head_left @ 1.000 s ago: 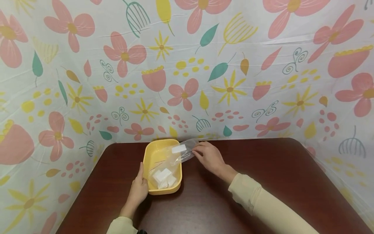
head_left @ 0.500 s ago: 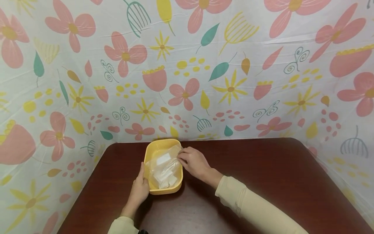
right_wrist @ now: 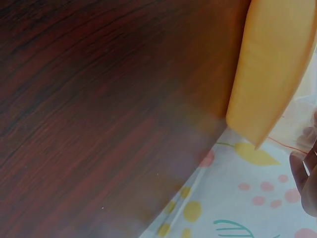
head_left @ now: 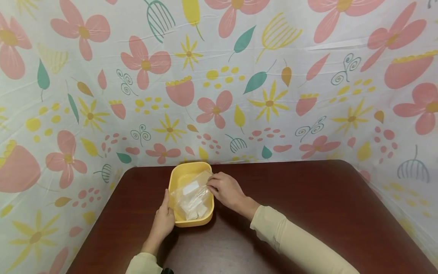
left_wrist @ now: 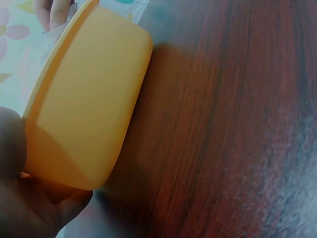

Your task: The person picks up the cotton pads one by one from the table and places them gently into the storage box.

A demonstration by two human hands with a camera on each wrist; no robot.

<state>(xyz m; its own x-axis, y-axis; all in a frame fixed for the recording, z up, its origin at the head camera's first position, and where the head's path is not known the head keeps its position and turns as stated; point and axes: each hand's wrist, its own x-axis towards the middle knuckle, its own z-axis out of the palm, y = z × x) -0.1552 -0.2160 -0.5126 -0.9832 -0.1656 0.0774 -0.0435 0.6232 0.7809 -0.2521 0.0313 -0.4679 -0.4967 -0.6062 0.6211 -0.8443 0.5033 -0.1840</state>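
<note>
Compared with a second earlier, right hand (head_left: 226,189) and clear plastic bag (head_left: 192,198) have shifted from the rim into the yellow tray (head_left: 184,172) on the dark wooden table (head_left: 308,205). Right fingers pinch the bag's far edge; left hand (head_left: 163,221) grips the tray's near-left wall. Bag appears light, limp and slippery, best taken by its edge.

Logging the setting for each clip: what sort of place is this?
Probably a makeshift recording booth, not a lived-in room: a dark wooden table is enclosed by flower-print sheeting, and it bears only a yellow tub.
</note>
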